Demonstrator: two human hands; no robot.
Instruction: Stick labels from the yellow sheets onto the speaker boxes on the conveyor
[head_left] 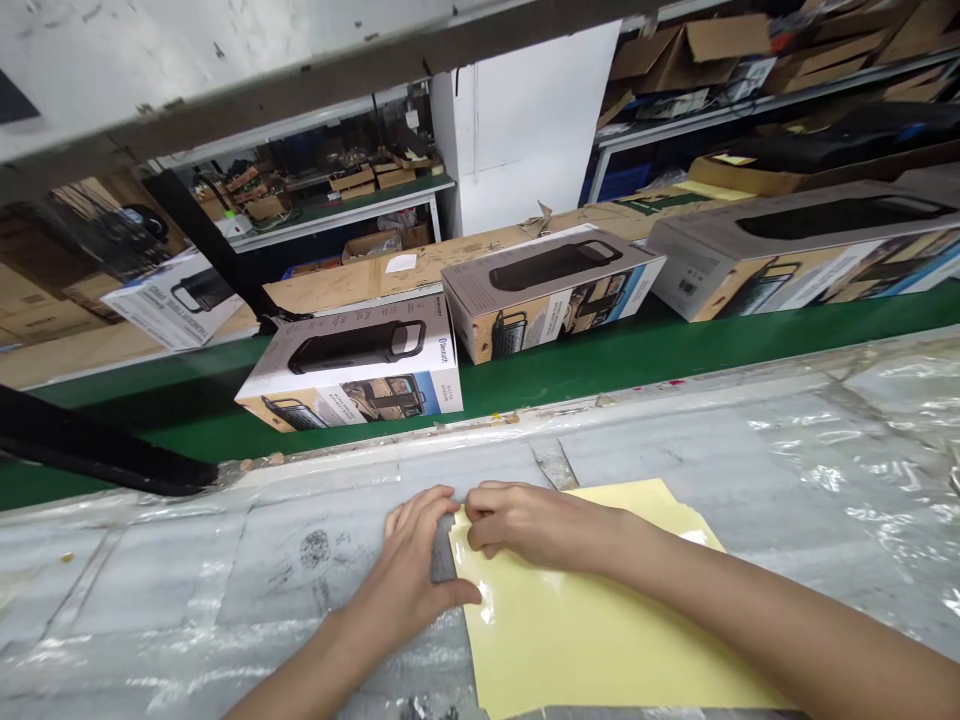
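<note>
A stack of yellow sheets with a few small glossy clear patches lies on the plastic-covered worktop. My left hand is at the stack's left edge, fingers apart, its thumb resting on the top sheet and its fingertips near the upper left corner. Over that same corner, my right hand has its fingers curled and pressed together. Whatever they pinch is hidden under them. My right forearm crosses above the sheets.
Beyond the worktop, printed product boxes stand on a green conveyor belt. A black post rises at left and a metal beam spans overhead. Shelves with open cartons are at the back right.
</note>
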